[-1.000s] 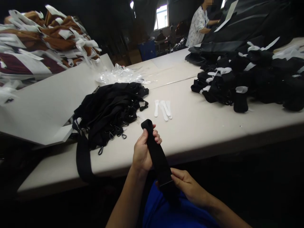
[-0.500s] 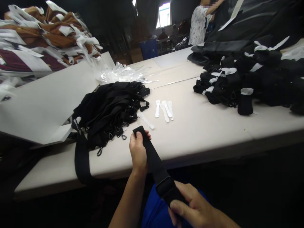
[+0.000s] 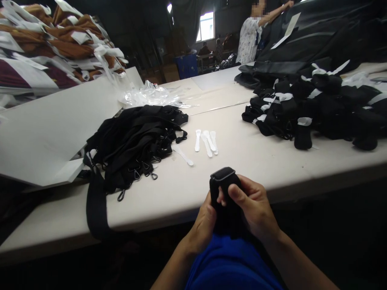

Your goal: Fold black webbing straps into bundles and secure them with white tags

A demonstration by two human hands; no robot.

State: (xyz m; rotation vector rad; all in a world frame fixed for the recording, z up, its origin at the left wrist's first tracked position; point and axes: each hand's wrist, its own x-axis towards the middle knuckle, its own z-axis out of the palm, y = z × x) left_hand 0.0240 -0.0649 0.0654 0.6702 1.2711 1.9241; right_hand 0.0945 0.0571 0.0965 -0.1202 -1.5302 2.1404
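Note:
Between my two hands is a black webbing strap [image 3: 226, 209], folded into a short loop with a dark slide buckle [image 3: 223, 173] across its top. My left hand [image 3: 204, 220] grips the strap's left side, its fingers partly hidden behind the webbing. On the right side my right hand [image 3: 253, 203] closes on the strap, thumb pressed against its face. Both hands are in front of the table's near edge, above a blue garment. Past them on the table lie several white toothed plastic strips [image 3: 207, 141], with one more strip [image 3: 183, 156] apart to the left.
A heap of black straps with metal clips [image 3: 133, 141] lies left on the table [image 3: 272, 169]. Bundled black straps with white bands [image 3: 290, 104] are piled right, before large black bags [image 3: 302, 48]. Clear plastic bags [image 3: 151, 94] lie behind. Another person [image 3: 248, 38] stands at the back.
The strap was stretched out between my hands; now it is gathered into a compact loop. My left hand has moved right and down, and my right hand has come up beside it.

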